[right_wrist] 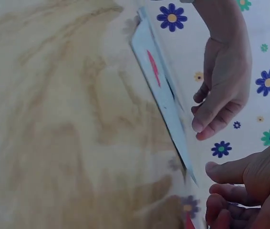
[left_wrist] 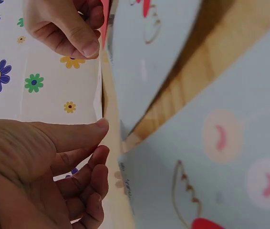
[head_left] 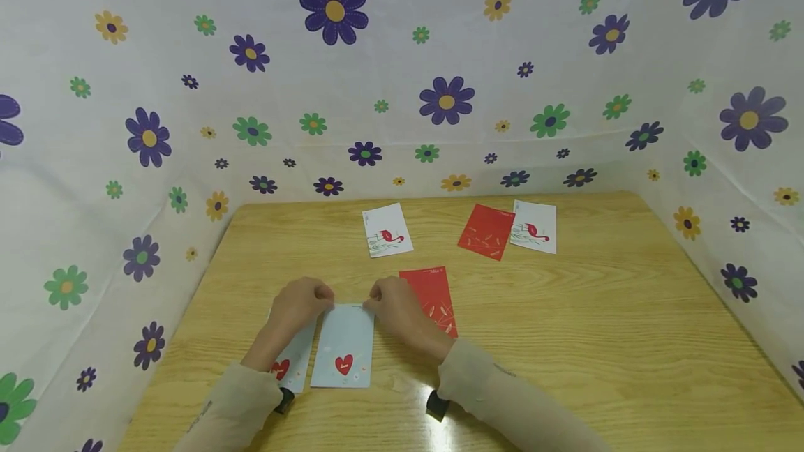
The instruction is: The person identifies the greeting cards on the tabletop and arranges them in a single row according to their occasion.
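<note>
A light blue card [head_left: 347, 330] with a red heart lies on the table between the two hands. My left hand [head_left: 295, 305] is at its upper left corner, with the fingers loosely bent. At the upper right corner is my right hand [head_left: 397, 307]; in the right wrist view its thumb and fingers stand apart with nothing between them. Another light blue heart card [head_left: 303, 354] lies just left of the first, partly hidden under the left hand and wrist. A red card [head_left: 433, 298] with pale plant drawings lies beyond the right hand, its lower part covered by the forearm.
Toward the back of the wooden table [head_left: 597, 340] lie a white flamingo card [head_left: 386, 225], a red card [head_left: 485, 232] and a second flamingo card [head_left: 537, 225]; the last two touch or overlap. A flower-printed cloth [head_left: 389, 54] hangs around the table's back and sides.
</note>
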### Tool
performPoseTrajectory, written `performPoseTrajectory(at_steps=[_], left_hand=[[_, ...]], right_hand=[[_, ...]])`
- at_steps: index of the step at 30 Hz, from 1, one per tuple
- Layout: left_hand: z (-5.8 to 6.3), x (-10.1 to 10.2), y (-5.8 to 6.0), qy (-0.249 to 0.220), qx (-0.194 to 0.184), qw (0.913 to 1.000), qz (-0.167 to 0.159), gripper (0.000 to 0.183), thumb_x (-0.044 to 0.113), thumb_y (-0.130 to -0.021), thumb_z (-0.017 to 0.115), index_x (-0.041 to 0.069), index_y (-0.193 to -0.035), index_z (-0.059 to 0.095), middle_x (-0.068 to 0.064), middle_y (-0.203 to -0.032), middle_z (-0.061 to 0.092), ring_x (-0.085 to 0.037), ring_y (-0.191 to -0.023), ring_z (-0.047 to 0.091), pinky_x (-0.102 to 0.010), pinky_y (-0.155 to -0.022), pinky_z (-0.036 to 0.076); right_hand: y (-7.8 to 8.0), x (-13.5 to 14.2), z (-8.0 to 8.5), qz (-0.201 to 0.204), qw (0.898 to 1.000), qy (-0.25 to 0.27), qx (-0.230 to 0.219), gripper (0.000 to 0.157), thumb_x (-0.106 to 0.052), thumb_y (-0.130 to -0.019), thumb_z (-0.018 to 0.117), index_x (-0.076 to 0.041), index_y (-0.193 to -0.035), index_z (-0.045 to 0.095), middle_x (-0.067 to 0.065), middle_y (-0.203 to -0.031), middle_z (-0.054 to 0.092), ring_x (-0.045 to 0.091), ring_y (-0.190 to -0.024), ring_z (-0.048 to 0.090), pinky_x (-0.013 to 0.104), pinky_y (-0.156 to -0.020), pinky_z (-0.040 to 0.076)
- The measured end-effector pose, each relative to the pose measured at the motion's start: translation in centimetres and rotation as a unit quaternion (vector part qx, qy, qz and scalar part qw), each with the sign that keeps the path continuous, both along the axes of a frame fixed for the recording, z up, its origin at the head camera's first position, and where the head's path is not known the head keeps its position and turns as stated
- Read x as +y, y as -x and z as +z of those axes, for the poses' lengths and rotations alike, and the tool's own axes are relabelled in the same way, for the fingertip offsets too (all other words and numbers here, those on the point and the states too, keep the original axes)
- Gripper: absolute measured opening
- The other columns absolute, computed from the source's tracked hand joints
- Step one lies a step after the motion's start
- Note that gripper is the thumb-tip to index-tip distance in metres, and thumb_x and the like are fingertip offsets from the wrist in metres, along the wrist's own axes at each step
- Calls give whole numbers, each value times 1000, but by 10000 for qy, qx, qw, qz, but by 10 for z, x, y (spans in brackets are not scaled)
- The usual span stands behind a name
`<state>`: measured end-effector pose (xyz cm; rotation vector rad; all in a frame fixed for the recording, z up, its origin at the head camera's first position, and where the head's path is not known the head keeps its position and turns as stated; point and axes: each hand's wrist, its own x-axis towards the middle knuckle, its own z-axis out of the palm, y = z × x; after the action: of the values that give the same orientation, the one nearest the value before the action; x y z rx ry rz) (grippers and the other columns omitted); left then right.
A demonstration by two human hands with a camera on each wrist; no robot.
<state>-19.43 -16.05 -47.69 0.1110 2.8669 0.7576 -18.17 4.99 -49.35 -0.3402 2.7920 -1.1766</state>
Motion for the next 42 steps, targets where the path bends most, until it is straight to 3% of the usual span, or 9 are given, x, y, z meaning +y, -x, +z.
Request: performPoseTrajectory(at_steps=[9, 16, 23, 29, 36, 42], left_hand=[[12, 17, 4, -413, 678, 9961, -389, 23, 19, -97, 74, 4, -114, 76, -9, -106, 74, -24, -93, 67, -41, -78, 56], [20, 43, 8, -874, 891, 9905, -584, 31, 21, -100, 70, 1, -123, 72, -13, -114, 73, -29, -102, 69, -45, -85, 57], [22, 65, 18, -1230, 896, 9865, -609, 33, 21, -101, 69, 1, -129, 69, -13, -118, 71, -29, -106, 67, -45, -88, 56], [15, 85, 30, -1348, 749, 9850, -776, 35, 18, -102, 67, 1, -132, 67, -13, -122, 70, -29, -109, 67, -43, -92, 56], [1, 109, 40, -1338, 534, 9850, -953, 37, 13, -100, 68, -3, -133, 65, -16, -127, 68, -32, -114, 65, -45, -97, 54], [-8, 126, 45, -966, 407, 9886, -1083, 39, 9, -96, 71, -5, -132, 65, -20, -128, 66, -35, -121, 61, -47, -104, 49]], right_hand=[[6, 53, 22, -381, 9956, -550, 656, 32, -19, -90, 81, 0, -114, 73, 12, -109, 69, 24, -91, 63, 40, -79, 57], [14, 90, 29, -831, 9931, -555, 612, 43, -20, -91, 80, 2, -126, 67, 18, -127, 66, 33, -109, 64, 48, -90, 56], [19, 118, 36, -869, 9934, -439, 598, 47, -21, -95, 76, 5, -132, 63, 22, -133, 64, 38, -114, 63, 51, -93, 55], [25, 130, 33, -582, 9946, -387, 767, 41, -14, -96, 74, 9, -128, 64, 26, -129, 65, 41, -109, 65, 52, -91, 56], [33, 132, 18, -258, 9979, -364, 462, 34, -6, -98, 69, 11, -128, 64, 26, -122, 64, 36, -102, 65, 44, -83, 58], [36, 132, 10, -108, 9981, -387, 474, 33, 0, -95, 68, 13, -125, 64, 27, -121, 65, 35, -100, 66, 44, -84, 58]])
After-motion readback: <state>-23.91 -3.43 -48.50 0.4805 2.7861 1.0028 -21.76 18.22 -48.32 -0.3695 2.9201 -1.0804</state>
